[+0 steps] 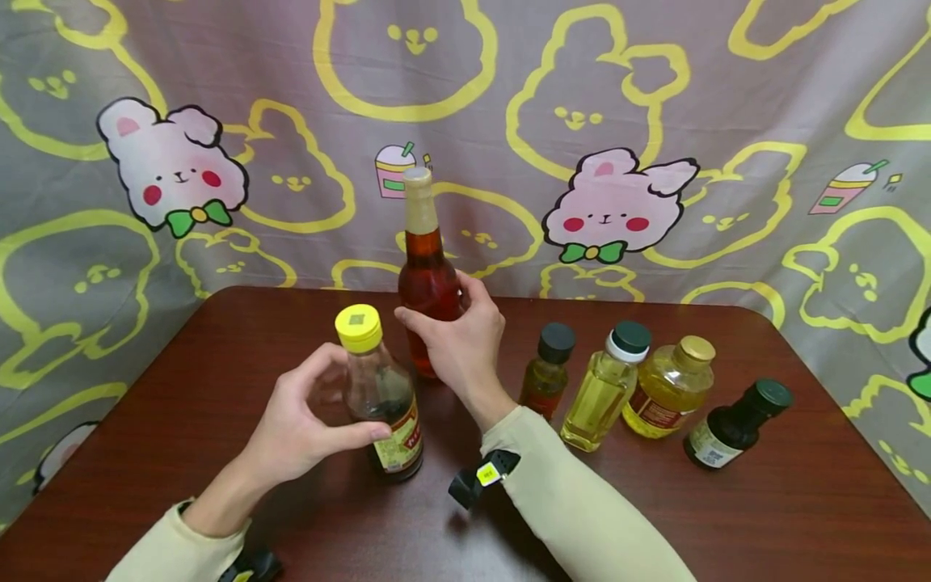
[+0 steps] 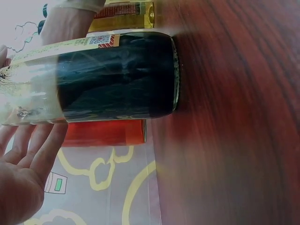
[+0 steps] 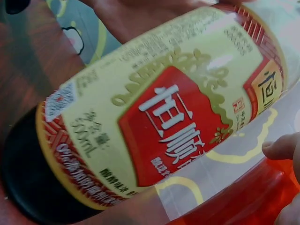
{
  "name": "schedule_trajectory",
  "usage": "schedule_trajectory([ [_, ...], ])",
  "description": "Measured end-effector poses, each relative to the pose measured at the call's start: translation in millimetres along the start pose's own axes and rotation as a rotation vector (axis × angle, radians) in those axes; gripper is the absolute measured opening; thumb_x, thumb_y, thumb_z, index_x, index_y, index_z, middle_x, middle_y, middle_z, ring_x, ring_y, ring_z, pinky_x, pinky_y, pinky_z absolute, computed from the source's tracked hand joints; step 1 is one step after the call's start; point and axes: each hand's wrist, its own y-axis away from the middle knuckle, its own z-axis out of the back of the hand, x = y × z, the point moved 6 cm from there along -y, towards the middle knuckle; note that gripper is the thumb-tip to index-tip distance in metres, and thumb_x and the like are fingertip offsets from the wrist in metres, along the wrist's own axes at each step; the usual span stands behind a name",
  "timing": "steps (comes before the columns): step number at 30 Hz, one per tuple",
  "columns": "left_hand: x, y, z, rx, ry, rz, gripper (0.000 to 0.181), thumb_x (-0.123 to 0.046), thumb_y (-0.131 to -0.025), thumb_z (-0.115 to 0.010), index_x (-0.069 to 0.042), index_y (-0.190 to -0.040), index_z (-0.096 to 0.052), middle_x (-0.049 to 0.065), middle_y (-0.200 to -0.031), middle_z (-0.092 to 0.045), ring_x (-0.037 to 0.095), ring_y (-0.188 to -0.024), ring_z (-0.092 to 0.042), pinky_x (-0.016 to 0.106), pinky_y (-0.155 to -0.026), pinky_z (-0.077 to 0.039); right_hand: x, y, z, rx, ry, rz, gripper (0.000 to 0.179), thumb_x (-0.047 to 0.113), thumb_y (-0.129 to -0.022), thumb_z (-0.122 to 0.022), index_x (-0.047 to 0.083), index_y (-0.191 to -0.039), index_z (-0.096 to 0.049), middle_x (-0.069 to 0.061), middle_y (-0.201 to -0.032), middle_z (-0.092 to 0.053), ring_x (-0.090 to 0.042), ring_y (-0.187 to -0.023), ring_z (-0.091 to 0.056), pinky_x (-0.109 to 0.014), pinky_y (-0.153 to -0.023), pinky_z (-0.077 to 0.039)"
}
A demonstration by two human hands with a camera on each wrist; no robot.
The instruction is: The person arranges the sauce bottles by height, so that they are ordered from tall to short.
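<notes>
My left hand (image 1: 291, 420) curves round a glass vinegar bottle (image 1: 385, 404) with a yellow cap, dark liquid and a yellow-red label. Its thumb lies across the front and the fingers reach behind the glass. The bottle stands upright, its base at the table top. Just behind it, my right hand (image 1: 469, 343) grips a tall bottle (image 1: 424, 267) of red liquid with a gold-wrapped neck, thumb on the near side. In the right wrist view the vinegar bottle's label (image 3: 173, 122) fills the middle, and the red bottle (image 3: 234, 201) shows at the lower edge.
To the right stand a small dark-capped bottle (image 1: 545, 372), a square bottle of yellow oil (image 1: 600, 396), a round gold-capped jar (image 1: 667, 388) and a dark green-capped bottle (image 1: 735, 428). Behind the brown table (image 1: 822, 517) hangs a patterned curtain (image 1: 465, 81).
</notes>
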Motion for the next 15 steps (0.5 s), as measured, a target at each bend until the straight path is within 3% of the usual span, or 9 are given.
schedule_trajectory([
  [15, 1.1, -0.9, 0.2, -0.004, -0.003, -0.008, 0.061, 0.008, -0.069, -0.094, -0.005, -0.118, -0.062, -0.007, -0.11, -0.072, 0.01, -0.09, -0.074, 0.025, -0.079, -0.062, -13, -23.6, -18, 0.005, 0.014, -0.052, 0.072, 0.035, -0.079, -0.095, 0.018, -0.14, -0.062, -0.002, -0.132, -0.072, -0.023, -0.118, -0.068, -0.048, -0.1, -0.059],
])
